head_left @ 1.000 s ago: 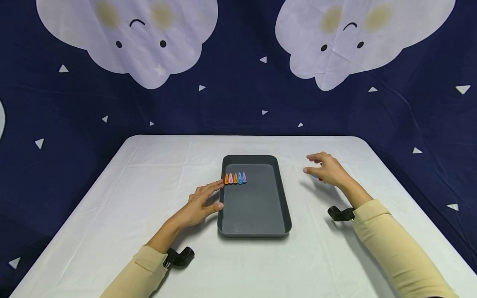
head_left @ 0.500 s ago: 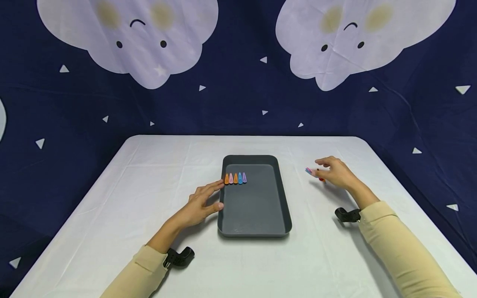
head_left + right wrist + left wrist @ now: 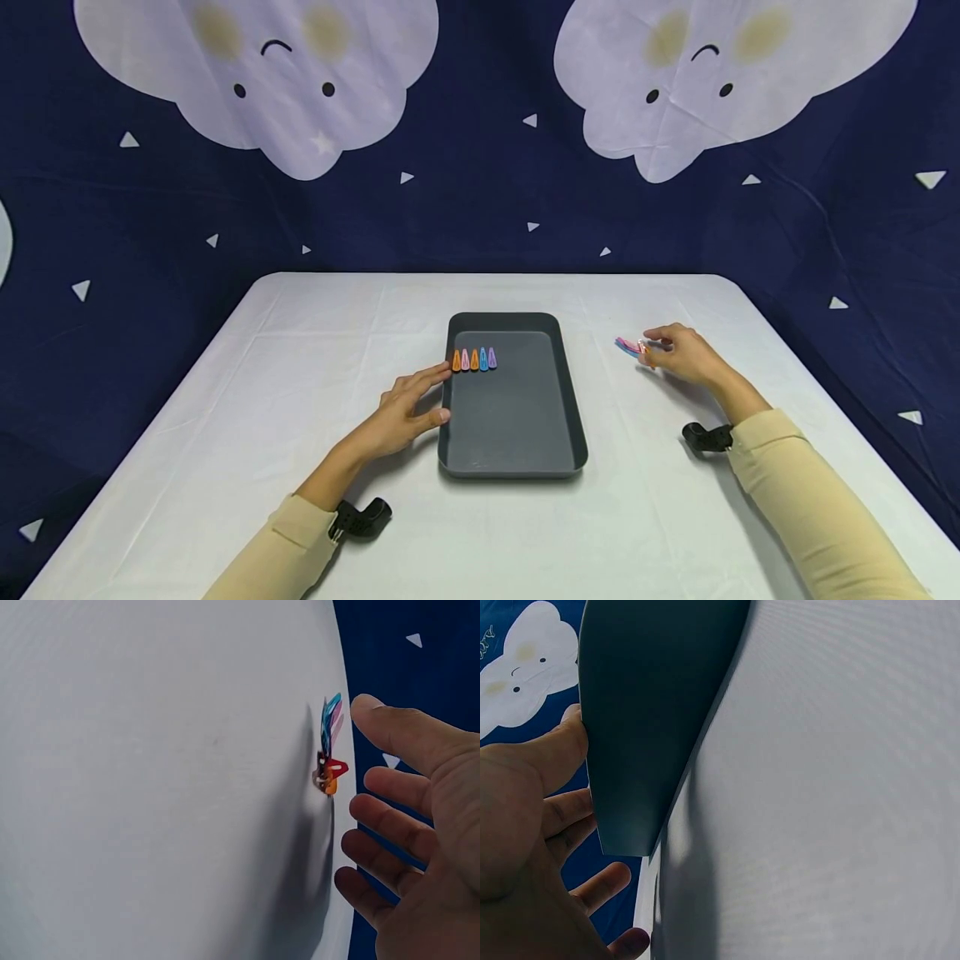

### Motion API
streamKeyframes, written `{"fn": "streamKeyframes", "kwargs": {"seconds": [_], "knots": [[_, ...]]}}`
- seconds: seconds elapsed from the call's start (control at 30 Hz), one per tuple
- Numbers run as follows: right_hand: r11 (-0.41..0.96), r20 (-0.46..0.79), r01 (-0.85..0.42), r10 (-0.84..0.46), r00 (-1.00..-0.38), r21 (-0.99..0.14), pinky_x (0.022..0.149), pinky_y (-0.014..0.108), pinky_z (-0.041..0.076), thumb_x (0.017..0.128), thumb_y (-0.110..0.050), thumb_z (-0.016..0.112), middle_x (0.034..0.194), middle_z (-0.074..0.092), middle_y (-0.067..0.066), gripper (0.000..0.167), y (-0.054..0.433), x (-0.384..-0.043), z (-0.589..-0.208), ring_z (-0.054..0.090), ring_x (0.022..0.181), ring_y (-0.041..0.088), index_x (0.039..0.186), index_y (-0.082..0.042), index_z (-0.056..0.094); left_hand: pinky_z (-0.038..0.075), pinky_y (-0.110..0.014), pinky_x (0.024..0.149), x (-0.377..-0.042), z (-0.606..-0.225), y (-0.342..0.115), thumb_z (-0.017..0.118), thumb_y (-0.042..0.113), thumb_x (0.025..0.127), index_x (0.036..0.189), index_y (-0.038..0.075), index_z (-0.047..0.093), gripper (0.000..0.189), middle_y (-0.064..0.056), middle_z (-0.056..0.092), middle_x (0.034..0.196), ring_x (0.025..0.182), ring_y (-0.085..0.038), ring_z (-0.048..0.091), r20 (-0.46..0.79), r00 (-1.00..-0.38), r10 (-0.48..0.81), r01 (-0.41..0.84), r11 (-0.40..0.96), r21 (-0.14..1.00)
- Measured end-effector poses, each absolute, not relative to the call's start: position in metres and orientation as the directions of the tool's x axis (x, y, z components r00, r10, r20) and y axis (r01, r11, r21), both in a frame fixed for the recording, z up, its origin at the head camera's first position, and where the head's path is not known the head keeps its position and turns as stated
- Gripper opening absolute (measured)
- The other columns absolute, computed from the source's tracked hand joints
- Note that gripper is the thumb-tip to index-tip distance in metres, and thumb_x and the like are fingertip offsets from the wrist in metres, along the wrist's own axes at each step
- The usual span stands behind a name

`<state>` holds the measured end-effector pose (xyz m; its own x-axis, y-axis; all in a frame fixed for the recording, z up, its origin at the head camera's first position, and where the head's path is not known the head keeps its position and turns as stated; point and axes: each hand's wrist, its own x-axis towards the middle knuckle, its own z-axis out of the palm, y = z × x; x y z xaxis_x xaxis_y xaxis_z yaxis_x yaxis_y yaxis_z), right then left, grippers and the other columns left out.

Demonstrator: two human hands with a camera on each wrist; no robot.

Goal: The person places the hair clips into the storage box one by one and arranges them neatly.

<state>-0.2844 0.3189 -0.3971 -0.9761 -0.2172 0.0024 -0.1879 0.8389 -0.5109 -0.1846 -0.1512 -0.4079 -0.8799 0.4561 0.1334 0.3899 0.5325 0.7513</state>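
A dark grey tray [image 3: 512, 425] lies mid-table with several snap hair clips [image 3: 474, 359], orange, pink, blue and purple, lined up inside near its left wall. My left hand [image 3: 401, 414] rests against the tray's left rim; fingertips and thumb touch it, fingers extended. Right of the tray, a small heap of hair clips [image 3: 628, 346] in blue, pink, red and orange sits on the table, partly hidden by my right hand [image 3: 684, 354]. In the right wrist view, the thumb and fingers [image 3: 397, 817] are spread apart beside the heaped clips [image 3: 330, 746], with nothing seen between them.
A white cloth covers the table [image 3: 315, 350]. Behind it hangs a dark blue curtain [image 3: 480, 217] with cloud faces and small white triangles. Each wrist wears a black camera mount, one showing by the left wrist [image 3: 362, 518] and one by the right wrist [image 3: 707, 437].
My right hand has moved rightward and slightly toward me, so the blue and pink clips once hidden under it now show. The left hand and tray have stayed put.
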Motion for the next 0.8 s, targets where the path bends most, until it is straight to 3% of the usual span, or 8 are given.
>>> {"fn": "streamKeyframes", "kwargs": {"seconds": [0.5, 0.8], "knots": [[0.832, 0.082, -0.271, -0.265, -0.961, -0.484, 0.092, 0.054, 0.038, 0.08, -0.015, 0.071, 0.121, 0.056, 0.033, 0.054, 0.327, -0.284, -0.405, 0.052, 0.11, 0.043, 0.126, 0.008, 0.054, 0.018, -0.058, 0.101, -0.184, -0.407, -0.15, 0.062, 0.031, 0.091, 0.144, 0.01, 0.039, 0.062, 0.001, 0.029, 0.156, 0.136, -0.03, 0.027, 0.148, -0.878, 0.456, 0.403, 0.536, 0.741], [0.857, 0.087, -0.269, -0.258, -0.962, -0.44, 0.086, 0.047, 0.036, 0.08, -0.014, 0.07, 0.117, 0.057, 0.03, 0.051, 0.327, -0.286, -0.41, 0.05, 0.101, 0.036, 0.125, 0.007, 0.056, 0.019, -0.057, 0.101, -0.184, -0.408, -0.151, 0.062, 0.031, 0.091, 0.144, 0.012, 0.039, 0.061, 0.001, 0.03, 0.155, 0.135, -0.03, 0.029, 0.153, -0.878, 0.454, 0.408, 0.54, 0.737]]}}
